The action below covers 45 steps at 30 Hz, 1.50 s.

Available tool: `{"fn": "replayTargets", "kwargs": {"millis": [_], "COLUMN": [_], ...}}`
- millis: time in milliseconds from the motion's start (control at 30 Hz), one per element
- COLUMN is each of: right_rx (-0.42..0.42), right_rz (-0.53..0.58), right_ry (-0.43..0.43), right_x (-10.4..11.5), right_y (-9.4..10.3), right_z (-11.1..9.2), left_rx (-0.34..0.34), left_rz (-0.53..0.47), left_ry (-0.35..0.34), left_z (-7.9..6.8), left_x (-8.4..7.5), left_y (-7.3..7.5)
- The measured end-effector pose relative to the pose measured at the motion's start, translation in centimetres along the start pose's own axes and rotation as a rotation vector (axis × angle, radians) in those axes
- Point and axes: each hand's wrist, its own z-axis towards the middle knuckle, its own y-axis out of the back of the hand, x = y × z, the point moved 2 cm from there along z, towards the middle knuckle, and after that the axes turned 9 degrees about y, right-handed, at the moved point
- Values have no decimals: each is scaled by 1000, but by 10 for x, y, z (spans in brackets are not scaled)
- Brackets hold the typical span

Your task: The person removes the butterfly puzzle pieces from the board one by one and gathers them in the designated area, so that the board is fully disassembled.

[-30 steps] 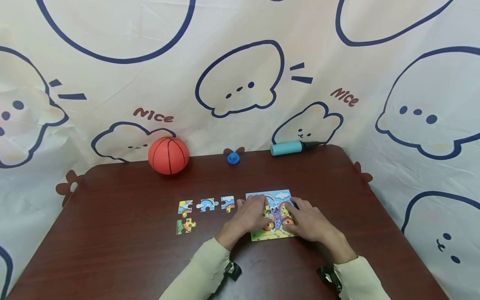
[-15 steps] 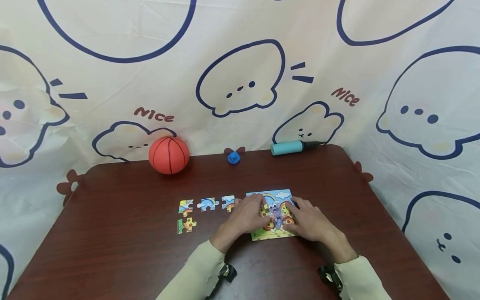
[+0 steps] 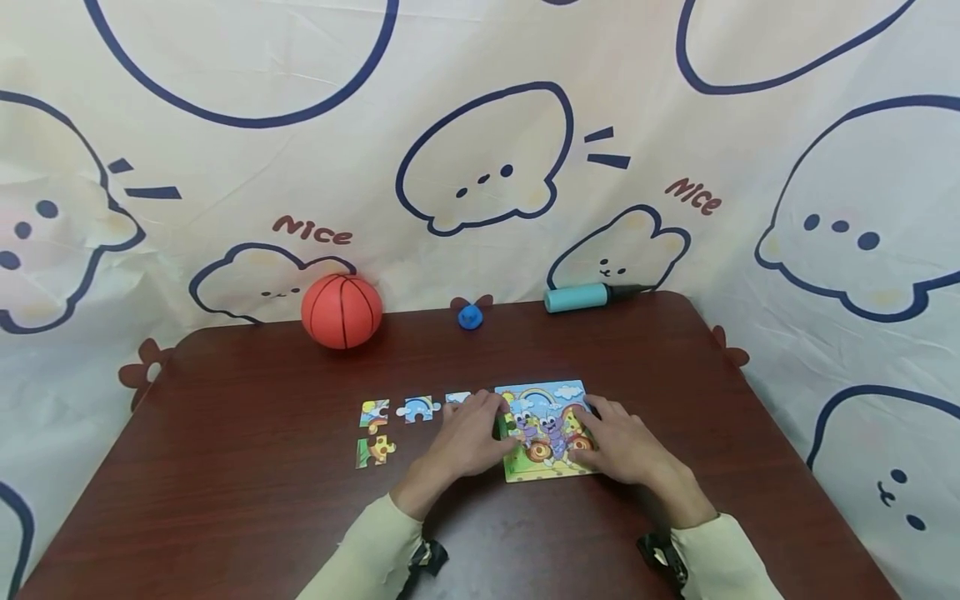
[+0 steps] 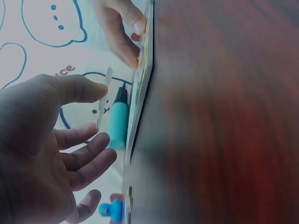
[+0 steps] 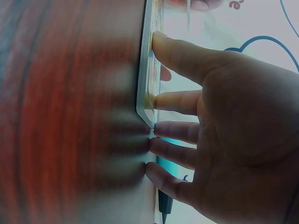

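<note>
A flat jigsaw puzzle (image 3: 542, 446) with a colorful cartoon picture lies on the table. My left hand (image 3: 467, 433) is at its left edge, thumb and index finger pinching a thin puzzle piece (image 4: 103, 95) edge-on; its other fingers are loosely bent. The piece is held off the puzzle, its picture mostly hidden. My right hand (image 3: 632, 442) rests on the puzzle's right side, thumb and index finger touching its top and the other fingers straight beyond its edge (image 5: 173, 151). Loose puzzle pieces (image 3: 418, 408) lie left of the puzzle, one partly covered by my left hand.
At the table's back edge are a red basketball (image 3: 342, 312), a small blue object (image 3: 470, 317) and a teal cylinder with a black tapered end (image 3: 577, 297). A patterned cloth (image 3: 480, 50) hangs behind the brown table (image 3: 247, 517).
My left hand has moved left from over the puzzle to its left edge, with a puzzle piece between its fingers. More of the picture shows. My right hand stays in place.
</note>
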Motion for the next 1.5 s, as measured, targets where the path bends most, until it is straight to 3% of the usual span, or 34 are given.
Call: {"fn": "replayTargets", "kwargs": {"millis": [467, 1000, 1500], "right_rx": [9, 10, 5], "right_rz": [14, 4, 5], "right_ry": [-21, -25, -9], "right_x": [-4, -1, -1], "right_y": [-1, -1, 0], "right_z": [-1, -2, 1], "left_rx": [-18, -40, -13], "left_rz": [-32, -2, 36], "left_ry": [29, 140, 186], "left_z": [-10, -26, -37], "left_x": [27, 75, 99], "left_y": [12, 33, 45]}}
